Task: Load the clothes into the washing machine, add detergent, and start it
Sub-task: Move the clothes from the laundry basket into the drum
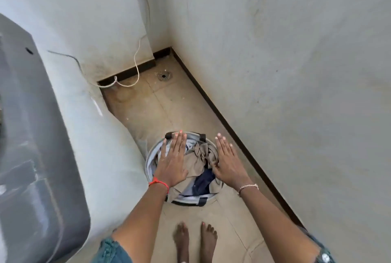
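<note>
Clothes (198,163), a crumpled heap of beige, grey and dark blue, fill a round laundry basket (149,157) that stands on the tiled floor (160,110) just ahead of the person's bare feet (195,241). Both hands are spread flat, palms down, fingers straight and holding nothing. The left hand (172,161) lies over the basket's left half, its fingertips reaching the black handle (169,135) at the far rim. The right hand (227,162) lies over the right rim, the heap showing between the two. Whether the palms touch the cloth cannot be told. Left of the left hand rises the washing machine (88,146), pale with a grey lid (31,135).
</note>
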A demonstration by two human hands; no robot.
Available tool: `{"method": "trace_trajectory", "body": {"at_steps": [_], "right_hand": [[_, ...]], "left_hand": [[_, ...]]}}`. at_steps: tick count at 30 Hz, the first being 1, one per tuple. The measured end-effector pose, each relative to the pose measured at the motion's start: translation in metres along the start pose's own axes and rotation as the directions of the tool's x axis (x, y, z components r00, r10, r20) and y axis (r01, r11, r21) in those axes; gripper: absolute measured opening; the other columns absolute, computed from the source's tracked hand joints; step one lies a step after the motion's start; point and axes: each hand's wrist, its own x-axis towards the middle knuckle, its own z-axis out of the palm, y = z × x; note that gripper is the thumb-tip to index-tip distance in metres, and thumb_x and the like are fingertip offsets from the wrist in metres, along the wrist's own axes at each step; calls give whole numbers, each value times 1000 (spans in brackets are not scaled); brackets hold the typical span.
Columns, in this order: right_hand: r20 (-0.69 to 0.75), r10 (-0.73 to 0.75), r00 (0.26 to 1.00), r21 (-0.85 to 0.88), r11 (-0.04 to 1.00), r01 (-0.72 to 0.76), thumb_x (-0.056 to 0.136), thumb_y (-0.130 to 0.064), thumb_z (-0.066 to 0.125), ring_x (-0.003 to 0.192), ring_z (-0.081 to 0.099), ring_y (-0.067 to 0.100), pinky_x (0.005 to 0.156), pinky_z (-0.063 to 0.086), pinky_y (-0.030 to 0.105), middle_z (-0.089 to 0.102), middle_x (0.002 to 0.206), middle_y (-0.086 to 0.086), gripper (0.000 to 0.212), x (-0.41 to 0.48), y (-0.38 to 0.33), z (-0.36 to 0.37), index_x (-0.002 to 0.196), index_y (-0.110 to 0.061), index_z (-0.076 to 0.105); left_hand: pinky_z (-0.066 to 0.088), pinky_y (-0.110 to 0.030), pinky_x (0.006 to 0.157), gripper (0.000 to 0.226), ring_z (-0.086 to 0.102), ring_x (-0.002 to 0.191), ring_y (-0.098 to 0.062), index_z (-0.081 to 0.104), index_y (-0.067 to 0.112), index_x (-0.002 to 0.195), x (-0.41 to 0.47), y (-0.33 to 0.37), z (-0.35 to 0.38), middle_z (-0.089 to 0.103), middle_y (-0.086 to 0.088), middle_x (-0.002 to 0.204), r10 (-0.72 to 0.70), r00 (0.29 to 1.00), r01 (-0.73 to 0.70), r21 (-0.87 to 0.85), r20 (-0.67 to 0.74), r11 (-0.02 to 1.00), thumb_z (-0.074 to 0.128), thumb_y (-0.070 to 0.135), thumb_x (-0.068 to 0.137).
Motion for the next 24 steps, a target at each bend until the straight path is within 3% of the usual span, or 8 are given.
{"method": "trace_trajectory", "body": {"at_steps": [4, 7, 9, 12, 16, 21, 24], "right_hand": [[88, -16, 996, 9, 1000, 15, 84, -33, 51, 137, -23, 11, 111, -16, 28, -29, 143, -4, 95, 33, 30, 84, 141, -14, -22], [91, -9, 996, 33, 999, 6, 79, -30, 56, 139, -21, 13, 113, -13, 31, -24, 149, -3, 99, 58, 42, 141, 145, -15, -17], [101, -9, 995, -8, 1000, 10, 77, -28, 60, 141, -18, 18, 114, -13, 34, -18, 153, 2, 101, 73, 47, 175, 145, -13, -14], [80, 15, 997, -47, 999, -11, 72, -20, 67, 143, -10, 20, 112, -15, 36, -11, 155, 6, 105, 92, 52, 219, 146, -10, -7], [65, 72, 995, -155, 986, -61, 61, -20, 75, 144, 7, 26, 113, -4, 45, 5, 156, 10, 113, 117, 62, 263, 146, -8, 2], [81, 102, 991, -199, 976, -84, 71, -28, 66, 144, -8, 25, 107, -12, 58, -12, 156, 8, 109, 144, 70, 282, 145, -26, -14], [132, 92, 987, -180, 981, -67, 80, -19, 60, 144, -8, 23, 108, -2, 63, -15, 156, 3, 101, 155, 68, 288, 144, -30, -17]], "left_hand": [[5, -48, 111, 121, 24, 135, -24, 20, 2, 142, 28, -8, 94, 41, -15, 144, 59, 998, -60, 91, 14, 994, 75, 44, 42], [17, -49, 110, 118, 39, 133, -24, 29, 3, 139, 39, -13, 154, 47, -12, 140, 76, 996, -80, 107, 41, 991, 75, 49, 40], [19, -50, 110, 118, 40, 133, -25, 27, 1, 141, 41, -18, 191, 42, -13, 143, 90, 995, -96, 117, 50, 989, 74, 51, 45], [10, -54, 110, 118, 26, 140, -25, 20, 0, 143, 44, -26, 240, 30, -15, 150, 100, 992, -110, 131, 75, 985, 69, 61, 55], [3, -57, 111, 121, 18, 143, -22, 10, 2, 143, 53, -31, 279, 22, -13, 153, 60, 992, -81, 183, 115, 980, 64, 67, 57], [7, -56, 110, 112, 22, 141, -28, 10, 3, 143, 67, -34, 299, 22, -17, 153, 73, 991, -93, 187, 114, 978, 67, 57, 64], [10, -52, 111, 97, 26, 140, -31, 14, 1, 142, 69, -32, 307, 26, -18, 151, 63, 994, -78, 170, 94, 982, 69, 39, 71]]}}
